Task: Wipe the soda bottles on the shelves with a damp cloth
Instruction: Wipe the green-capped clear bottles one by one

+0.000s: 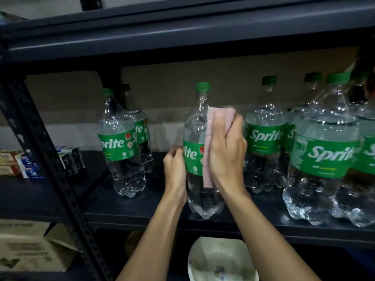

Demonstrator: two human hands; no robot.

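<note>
A clear Sprite bottle (195, 126) with a green cap and green label stands near the front edge of the dark shelf (142, 214). My left hand (175, 166) grips it at the label's left side. My right hand (226, 153) holds a folded pink cloth (209, 138) and presses it against the bottle's right side, from shoulder to below the label. Two more Sprite bottles (119, 142) stand to the left. Several others (322, 155) crowd the shelf on the right.
A perforated dark upright post (46, 159) runs diagonally at left, with small boxes (30, 165) on the neighbouring shelf behind it. A white bowl (221, 260) sits below the shelf edge. Cardboard boxes (30, 246) lie at lower left. Another shelf (182, 37) hangs overhead.
</note>
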